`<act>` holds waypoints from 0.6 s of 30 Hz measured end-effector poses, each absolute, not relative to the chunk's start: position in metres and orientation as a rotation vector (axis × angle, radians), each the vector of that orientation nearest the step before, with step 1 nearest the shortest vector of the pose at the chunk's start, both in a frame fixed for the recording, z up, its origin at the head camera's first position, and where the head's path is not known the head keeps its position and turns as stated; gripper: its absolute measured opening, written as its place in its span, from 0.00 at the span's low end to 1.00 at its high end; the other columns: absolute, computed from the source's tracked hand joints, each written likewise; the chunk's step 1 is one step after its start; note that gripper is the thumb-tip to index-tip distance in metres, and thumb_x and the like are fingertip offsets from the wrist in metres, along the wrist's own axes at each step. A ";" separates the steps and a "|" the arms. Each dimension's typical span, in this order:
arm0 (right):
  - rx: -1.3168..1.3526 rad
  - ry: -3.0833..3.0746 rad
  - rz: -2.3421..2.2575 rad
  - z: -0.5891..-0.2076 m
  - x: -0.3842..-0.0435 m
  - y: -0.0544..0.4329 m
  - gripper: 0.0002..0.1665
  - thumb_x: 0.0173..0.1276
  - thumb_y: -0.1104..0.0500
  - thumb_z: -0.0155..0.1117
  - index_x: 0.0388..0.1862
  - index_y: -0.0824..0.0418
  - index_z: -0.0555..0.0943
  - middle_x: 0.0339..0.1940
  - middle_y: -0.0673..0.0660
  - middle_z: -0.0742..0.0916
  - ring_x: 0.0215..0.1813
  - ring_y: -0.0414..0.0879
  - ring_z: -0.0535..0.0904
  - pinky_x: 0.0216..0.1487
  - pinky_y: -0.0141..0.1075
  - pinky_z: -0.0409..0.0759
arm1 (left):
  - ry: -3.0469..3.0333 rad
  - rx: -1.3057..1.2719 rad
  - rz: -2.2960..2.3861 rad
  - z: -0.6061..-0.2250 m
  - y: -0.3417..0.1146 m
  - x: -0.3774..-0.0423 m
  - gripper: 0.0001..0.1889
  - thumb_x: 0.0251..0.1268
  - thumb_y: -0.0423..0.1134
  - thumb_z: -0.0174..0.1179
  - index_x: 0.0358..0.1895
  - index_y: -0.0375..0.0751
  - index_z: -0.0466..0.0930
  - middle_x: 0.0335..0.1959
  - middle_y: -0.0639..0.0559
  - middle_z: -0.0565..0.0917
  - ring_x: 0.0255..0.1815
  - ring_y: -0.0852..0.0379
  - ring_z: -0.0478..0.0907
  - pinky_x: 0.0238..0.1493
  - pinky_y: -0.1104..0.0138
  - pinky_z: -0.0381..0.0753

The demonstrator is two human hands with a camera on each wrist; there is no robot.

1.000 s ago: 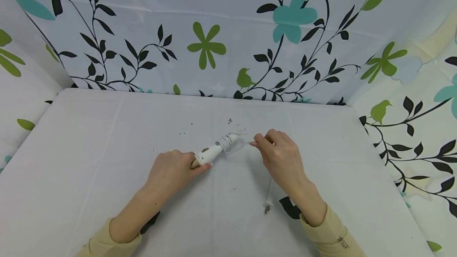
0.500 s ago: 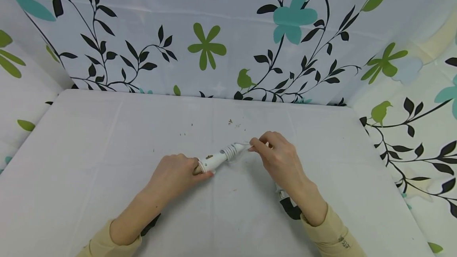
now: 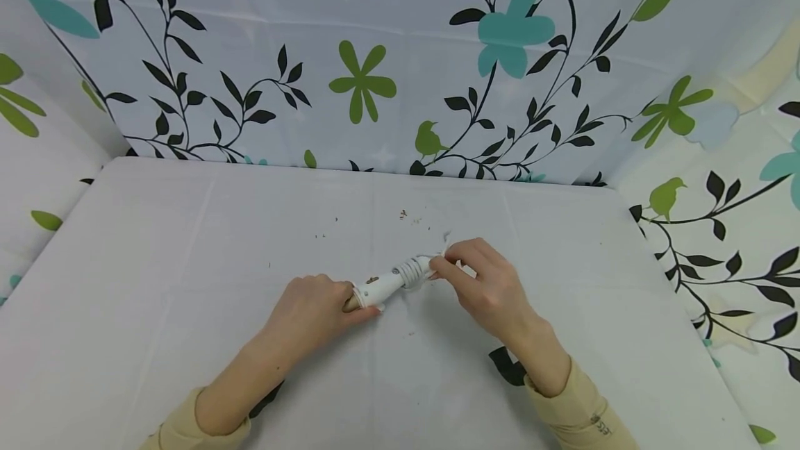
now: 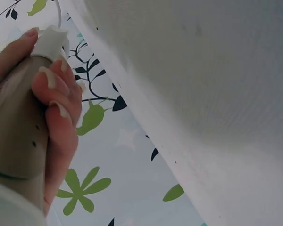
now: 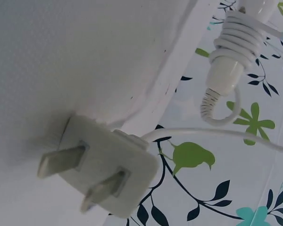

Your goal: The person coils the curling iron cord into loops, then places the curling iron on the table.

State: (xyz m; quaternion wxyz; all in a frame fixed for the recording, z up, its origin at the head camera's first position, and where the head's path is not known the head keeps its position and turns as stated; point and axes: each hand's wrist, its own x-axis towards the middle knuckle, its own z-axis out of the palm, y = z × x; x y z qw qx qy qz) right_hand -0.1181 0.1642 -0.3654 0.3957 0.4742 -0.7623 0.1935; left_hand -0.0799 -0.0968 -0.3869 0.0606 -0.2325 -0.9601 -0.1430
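My left hand (image 3: 319, 307) grips the beige-brown barrel (image 4: 21, 122) of what looks like a hair curling iron. Its white handle (image 3: 381, 288) points up and to the right. White cord (image 5: 238, 40) is wound in several turns round the handle's end, below which the ribbed cord sleeve (image 5: 208, 103) bends into a loop. At that end, my right hand (image 3: 490, 283) pinches the cord between thumb and fingers. Close to the right wrist camera hangs the two-pronged plug (image 5: 108, 165), hidden in the head view. The right hand is out of the right wrist view.
A white-covered table (image 3: 187, 242) lies beneath both hands, with small brown crumbs (image 3: 403, 214) beyond the iron. A curtain printed with leaves and flowers (image 3: 362, 82) stands behind and at both sides. Dark straps (image 3: 507, 367) show by the wrists.
The right hand has brought the cord in to the handle's end, and the dangling plug has gone from the head view. The iron has shifted slightly right and nearer.
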 end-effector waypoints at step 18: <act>1.249 -2.093 0.515 -0.363 -0.119 0.168 0.11 0.59 0.72 0.73 0.38 0.61 0.87 0.32 0.56 0.84 0.35 0.48 0.82 0.35 0.36 0.83 | -2.845 -0.929 -0.396 -0.390 -0.099 -0.080 0.30 0.53 0.59 0.72 0.14 0.50 0.62 0.11 0.62 0.55 0.15 0.66 0.49 0.18 0.73 0.47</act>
